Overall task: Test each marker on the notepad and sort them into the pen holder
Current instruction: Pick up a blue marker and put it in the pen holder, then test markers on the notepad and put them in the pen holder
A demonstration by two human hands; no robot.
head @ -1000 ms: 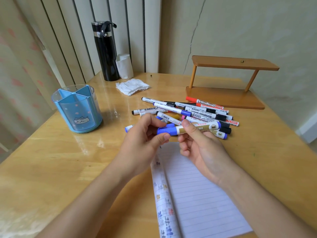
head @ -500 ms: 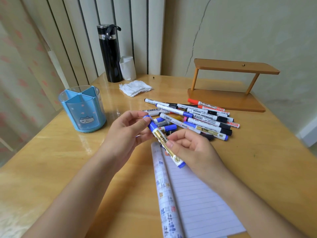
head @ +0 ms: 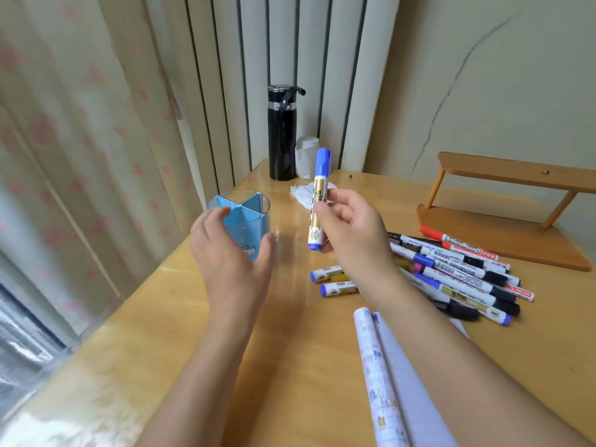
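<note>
My right hand (head: pixel 351 233) holds one blue marker (head: pixel 319 195) in the air, pinched at mid-barrel between my thumb and fingertips. The marker stands almost upright. Its blue cap is on and points up, and its blue butt end points down toward the tabletop (head: pixel 290 333). It has a white and gold label. It hangs just to the right of the pen holder (head: pixel 248 208) and does not touch it.

My left hand (head: pixel 229 250) wraps the near side of the pen holder, with the fingers curved round its left wall and the thumb against its right wall. The holder is blue inside a clear round wall, split by partitions into compartments, with a small cat picture on the front. It stands near the left edge of the tabletop.

The other markers (head: pixel 458 272) lie in a loose pile to my right, partly behind my right forearm. A red whiteboard marker (head: pixel 458 245) lies at the far edge of the pile. Two blue-ended markers (head: pixel 325 274) lie just left of my wrist.

The notepad (head: pixel 396 382) lies open at the near right, lined page up, its patterned cover folded back along the left.

Farther back stand a black flask (head: pixel 282 137), a white paper roll (head: pixel 304 153) beside it and a crumpled tissue (head: pixel 303 193) in front. A wooden stand (head: pixel 503 233) sits at the far right.
</note>
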